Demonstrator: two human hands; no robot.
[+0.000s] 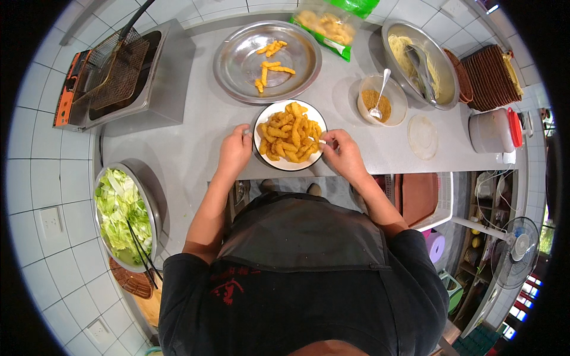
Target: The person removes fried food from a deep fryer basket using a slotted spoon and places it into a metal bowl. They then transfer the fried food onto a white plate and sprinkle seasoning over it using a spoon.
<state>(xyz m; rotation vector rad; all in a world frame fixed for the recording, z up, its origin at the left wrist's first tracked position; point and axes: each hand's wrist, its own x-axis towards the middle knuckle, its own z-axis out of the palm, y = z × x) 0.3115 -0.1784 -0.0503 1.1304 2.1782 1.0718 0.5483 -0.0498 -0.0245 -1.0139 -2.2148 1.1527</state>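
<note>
A white plate with a dark rim (288, 167) stands near the counter's front edge, heaped with golden fried strips (291, 133). Just left of it is my left hand (236, 149), thumb and fingers apart, holding nothing. My right hand (343, 151) is at the plate's right side, its fingertips reaching over the rim beside the strips; whether they grip anything is unclear. Behind the plate, a wide steel basin (231, 66) holds several loose yellow strips (266, 73). To the right, a spoon (382, 89) leans in a plastic tub of brown seasoning powder (369, 98).
At left are a deep fryer (171, 84) with a wire basket (118, 71) and a bowl of chopped lettuce (122, 209) with chopsticks (140, 249). A snack bag (327, 26), a noodle bowl with tongs (423, 71), a round lid (423, 137) and a red-lidded jar (492, 131) line the back and right.
</note>
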